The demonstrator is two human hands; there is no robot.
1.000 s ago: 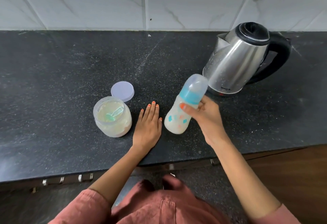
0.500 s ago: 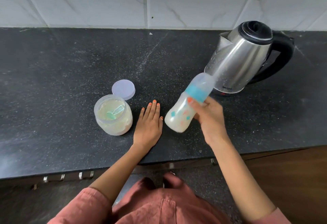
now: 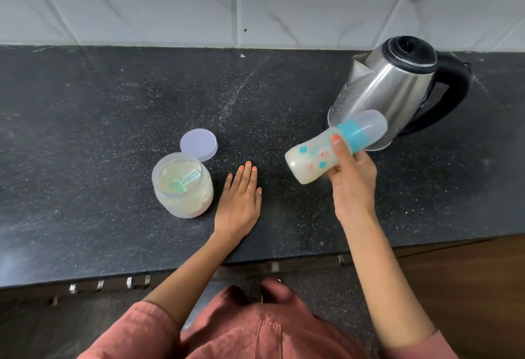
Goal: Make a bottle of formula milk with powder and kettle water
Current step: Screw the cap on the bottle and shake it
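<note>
Bottle (image 3: pixel 321 157) capped and filled (milky); right hand (image 3: pixel 352 179) grips it tilted, mixing. Left hand (image 3: pixel 238 202) flat on bench (image 3: pixel 113 108).

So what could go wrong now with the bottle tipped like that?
1. The bottle lies nearly sideways in the right hand alone; a loose cap could let it leak.
2. Its capped end is close to the kettle and might bump it.
3. The powder jar stands open beside the flat left hand; a nudge might spill it.
</note>
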